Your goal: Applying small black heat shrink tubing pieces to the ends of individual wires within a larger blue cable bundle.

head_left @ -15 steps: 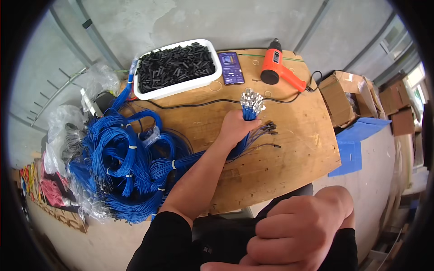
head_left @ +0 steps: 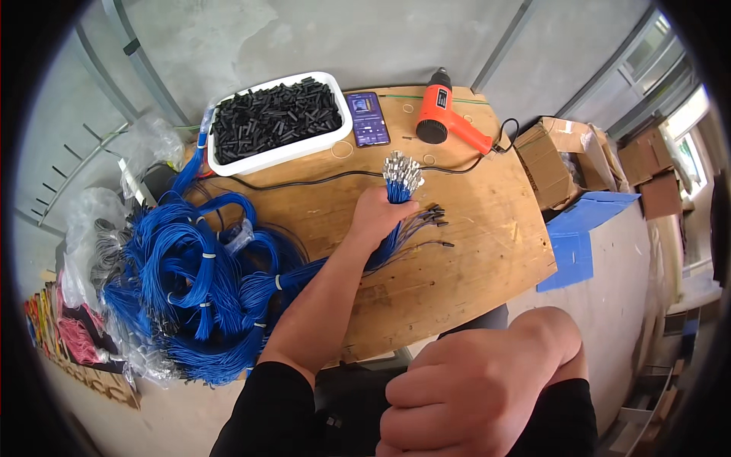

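Observation:
My left hand is closed around a bundle of blue wires near its end, above the middle of the table. Silvery metal terminals fan out upward from the top of that fist. Beside it, thin dark wires with black tips stick out to the right. The bundle runs back under my left forearm toward a heap of coiled blue wires, tied with pale bands. Close to the camera, my right hand is curled into a fist in front of my lap. Its fingertips are hidden, so anything inside cannot be seen.
On the wooden table stand a white tub of short black tubes, a phone and an orange heat gun. A black cord crosses behind my left hand. Cardboard boxes lie to the right, plastic bags to the left.
The whole view has shifted, so the table appears slightly farther left. My right fist sits a little farther left in the picture. My left hand keeps its grip on the wires.

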